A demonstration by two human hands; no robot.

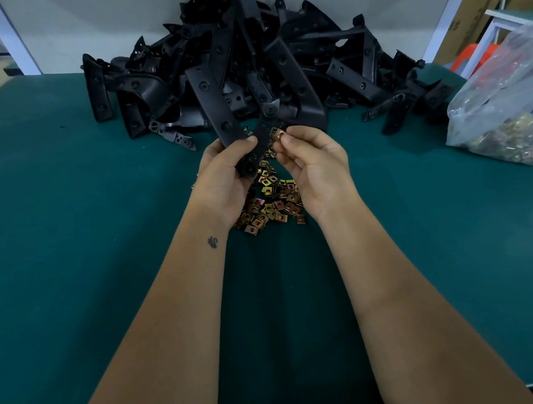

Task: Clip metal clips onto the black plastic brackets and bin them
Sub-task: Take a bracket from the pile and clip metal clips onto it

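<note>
Now my left hand [225, 170] grips the bracket [256, 139], its length running up and away, while my right hand [313, 164] pinches a clip [279, 134] just beside its right edge.

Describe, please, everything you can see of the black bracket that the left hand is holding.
The black bracket is a narrow, flat strip of matt black plastic with small holes along it and a round boss near its upper end. It stands nearly upright, tilted slightly, above the loose metal clips on the green table. The left hand grips its lower part. The right hand pinches one clip at its edge.
</note>
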